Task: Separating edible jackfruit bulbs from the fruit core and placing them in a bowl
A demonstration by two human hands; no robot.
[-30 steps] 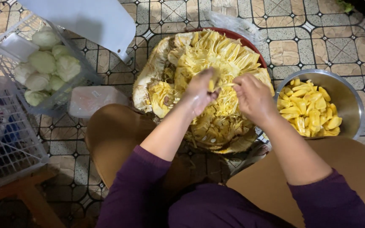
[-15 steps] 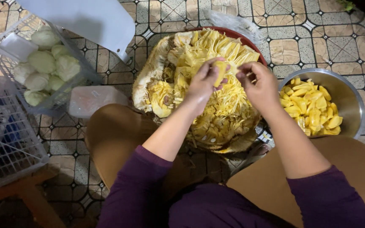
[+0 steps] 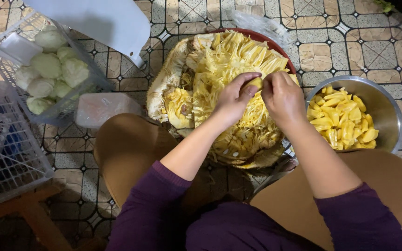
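A large cut-open jackfruit with yellow fibres lies on a red tray on the tiled floor in front of my knees. Both hands are raised just above its middle. My left hand and my right hand together pinch one yellow jackfruit pod between their fingertips. To the right stands a round steel bowl filled with several peeled yellow pods.
At the upper left a white wire basket holds pale green round vegetables. A clear lidded plastic box lies beside it. Another white wire basket sits at the left on a wooden stool. A crumpled plastic bag lies behind the tray.
Both hands rose from the lower fibres of the jackfruit toward its middle, pulling out a yellow pod that they now hold between them.
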